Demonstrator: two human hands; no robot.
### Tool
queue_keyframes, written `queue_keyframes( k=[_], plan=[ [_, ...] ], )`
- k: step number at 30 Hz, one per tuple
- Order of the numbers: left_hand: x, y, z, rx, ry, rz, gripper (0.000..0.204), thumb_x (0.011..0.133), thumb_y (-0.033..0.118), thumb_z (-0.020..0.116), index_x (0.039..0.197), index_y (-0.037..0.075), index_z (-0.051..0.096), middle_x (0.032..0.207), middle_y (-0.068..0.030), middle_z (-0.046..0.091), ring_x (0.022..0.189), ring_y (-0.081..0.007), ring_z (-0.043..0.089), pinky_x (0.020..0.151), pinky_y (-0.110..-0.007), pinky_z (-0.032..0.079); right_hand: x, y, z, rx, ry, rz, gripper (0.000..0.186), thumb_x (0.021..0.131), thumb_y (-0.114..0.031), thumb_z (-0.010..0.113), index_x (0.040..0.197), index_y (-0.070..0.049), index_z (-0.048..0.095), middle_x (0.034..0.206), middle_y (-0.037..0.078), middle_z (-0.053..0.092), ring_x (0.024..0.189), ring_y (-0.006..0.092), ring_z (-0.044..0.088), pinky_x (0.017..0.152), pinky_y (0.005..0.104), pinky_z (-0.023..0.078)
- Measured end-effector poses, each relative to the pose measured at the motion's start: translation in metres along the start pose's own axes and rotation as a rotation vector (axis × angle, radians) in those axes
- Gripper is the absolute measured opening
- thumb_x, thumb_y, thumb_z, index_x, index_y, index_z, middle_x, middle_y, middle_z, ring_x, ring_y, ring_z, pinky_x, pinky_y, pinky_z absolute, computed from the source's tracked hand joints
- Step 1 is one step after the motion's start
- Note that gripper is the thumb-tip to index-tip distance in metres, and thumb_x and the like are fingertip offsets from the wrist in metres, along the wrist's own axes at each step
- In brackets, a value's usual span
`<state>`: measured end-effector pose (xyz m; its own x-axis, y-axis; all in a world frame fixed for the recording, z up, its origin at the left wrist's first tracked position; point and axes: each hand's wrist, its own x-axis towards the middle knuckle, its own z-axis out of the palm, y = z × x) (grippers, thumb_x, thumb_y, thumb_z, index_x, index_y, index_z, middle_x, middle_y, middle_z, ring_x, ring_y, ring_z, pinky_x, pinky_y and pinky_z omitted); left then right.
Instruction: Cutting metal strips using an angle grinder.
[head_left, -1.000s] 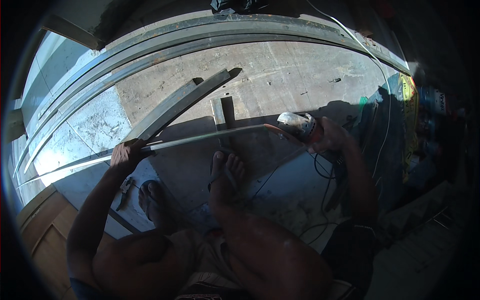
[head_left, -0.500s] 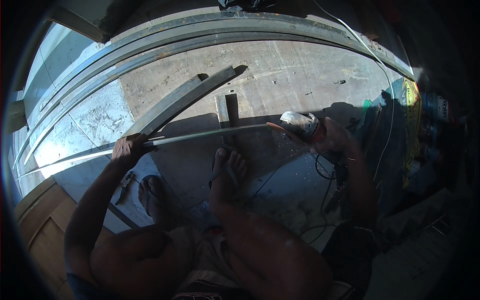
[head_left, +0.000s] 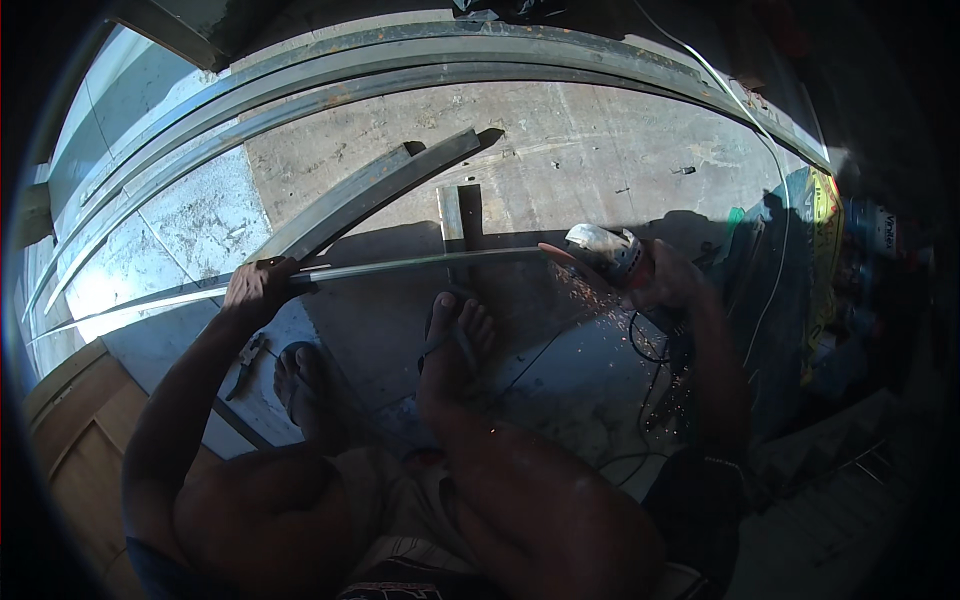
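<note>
My left hand [head_left: 259, 289] is closed around a long, thin metal bar [head_left: 400, 266] that runs from the far left to the middle of the view. In my right hand [head_left: 672, 277] is an angle grinder [head_left: 606, 251] with a pale guard and a red body. Its orange-edged disc [head_left: 556, 256] meets the right end of the bar, and orange sparks [head_left: 620, 325] spray down toward my right forearm. A short metal piece [head_left: 451, 217] lies under the bar, just beyond my foot [head_left: 459, 335]. Two thicker metal lengths [head_left: 390, 192] slant away beyond my left hand.
Long metal bars [head_left: 480, 50] lie across the far side of the floor. A white cable [head_left: 775, 150] runs down the right, near a yellow sack [head_left: 823, 220]. Pliers [head_left: 246, 366] lie by my left foot, and a wooden panel [head_left: 90, 440] is at lower left.
The spark spray has grown denser and brighter below the disc. Both hands keep their hold, and the view has shifted slightly.
</note>
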<state>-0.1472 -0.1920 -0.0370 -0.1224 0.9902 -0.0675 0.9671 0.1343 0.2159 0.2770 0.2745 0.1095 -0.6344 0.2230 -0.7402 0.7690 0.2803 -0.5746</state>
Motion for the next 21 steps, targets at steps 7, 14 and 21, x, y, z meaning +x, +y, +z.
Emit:
queue_keyframes(
  k=[7,14,21],
  plan=[
    [-0.002,-0.002,0.007,0.128,0.015,-0.001,0.056,0.082,0.053,0.077,0.120,0.013,0.066,0.069,-0.0058,0.054,0.063,-0.0238,0.060,0.059,-0.036,0.050,0.005,0.007,0.005,0.002,-0.005,-0.008,0.085,0.054,-0.027,0.094,0.127,0.001,0.063,0.118,0.011,0.070,0.105,0.0217,0.065,0.097,0.0382,0.050],
    [0.000,0.004,-0.003,0.192,0.248,0.139,0.055,0.081,0.051,0.079,0.119,0.013,0.066,0.066,-0.0060,0.051,0.062,-0.0235,0.059,0.057,-0.037,0.049,-0.010,0.005,0.020,0.111,0.062,-0.022,0.081,0.056,-0.025,0.094,0.125,0.001,0.063,0.117,0.010,0.070,0.105,0.0202,0.064,0.097,0.0378,0.049],
    [0.013,0.015,-0.022,0.091,0.242,0.111,0.047,0.084,0.047,0.077,0.114,0.012,0.067,0.073,-0.0098,0.062,0.064,-0.0278,0.063,0.059,-0.040,0.050,-0.007,0.019,0.026,0.118,0.013,-0.014,0.073,0.060,-0.023,0.094,0.123,-0.001,0.064,0.113,0.009,0.071,0.101,0.0187,0.065,0.094,0.0371,0.051]
  ],
)
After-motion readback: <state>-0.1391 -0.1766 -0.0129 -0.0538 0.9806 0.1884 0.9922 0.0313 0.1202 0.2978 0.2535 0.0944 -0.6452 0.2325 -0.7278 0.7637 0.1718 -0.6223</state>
